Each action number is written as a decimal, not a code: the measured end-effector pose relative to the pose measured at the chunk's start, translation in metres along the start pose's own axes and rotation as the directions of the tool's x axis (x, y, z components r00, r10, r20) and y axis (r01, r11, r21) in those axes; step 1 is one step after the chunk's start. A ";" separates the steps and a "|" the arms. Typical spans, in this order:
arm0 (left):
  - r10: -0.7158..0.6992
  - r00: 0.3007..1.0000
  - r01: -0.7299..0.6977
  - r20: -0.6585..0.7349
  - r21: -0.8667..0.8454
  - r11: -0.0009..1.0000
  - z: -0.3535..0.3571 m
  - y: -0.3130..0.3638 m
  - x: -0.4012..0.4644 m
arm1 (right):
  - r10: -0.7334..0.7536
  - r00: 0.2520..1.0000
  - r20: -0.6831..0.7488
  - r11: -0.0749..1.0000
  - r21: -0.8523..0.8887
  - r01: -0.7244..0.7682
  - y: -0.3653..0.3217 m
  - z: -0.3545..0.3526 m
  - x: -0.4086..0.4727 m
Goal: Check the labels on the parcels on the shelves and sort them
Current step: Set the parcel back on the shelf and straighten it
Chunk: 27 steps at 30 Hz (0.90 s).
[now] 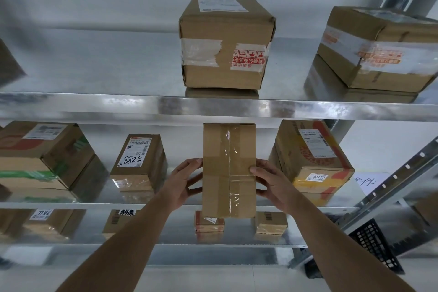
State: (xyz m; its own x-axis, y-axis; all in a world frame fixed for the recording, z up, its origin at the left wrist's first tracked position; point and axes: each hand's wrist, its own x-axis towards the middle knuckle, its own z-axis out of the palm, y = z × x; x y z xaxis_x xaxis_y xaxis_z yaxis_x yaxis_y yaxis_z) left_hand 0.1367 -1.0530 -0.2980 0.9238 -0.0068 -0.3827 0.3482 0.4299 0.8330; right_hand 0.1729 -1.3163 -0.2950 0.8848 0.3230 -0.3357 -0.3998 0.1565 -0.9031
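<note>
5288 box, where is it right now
In the head view the 5288 box sits on the middle shelf, left of centre, just left of the left hand holding the taped parcel.

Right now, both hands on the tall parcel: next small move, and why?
Probably turn the tall parcel to bring another face into view. The face toward the camera shows only tape and no label, and the left hand and right hand already grip its sides, so it can be rotated.

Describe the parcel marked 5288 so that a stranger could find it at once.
Look at the middle shelf of the metal rack. Left of the taped box held by both hands stands a small brown parcel. Only its white label bears a handwritten 5288.
</note>
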 end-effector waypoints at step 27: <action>0.096 0.995 -0.093 0.000 0.241 0.966 0.007 -0.004 -0.006 | 0.036 0.989 -0.143 0.981 -0.186 -0.063 0.002 0.024 -0.002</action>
State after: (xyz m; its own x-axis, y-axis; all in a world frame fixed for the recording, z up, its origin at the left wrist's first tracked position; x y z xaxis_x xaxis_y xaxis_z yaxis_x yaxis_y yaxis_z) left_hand 0.1306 -1.0610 -0.2958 0.9530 0.0351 -0.3009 0.2885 0.1981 0.9368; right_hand 0.1647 -1.2938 -0.2897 0.8948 0.1918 -0.4031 -0.4033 -0.0400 -0.9142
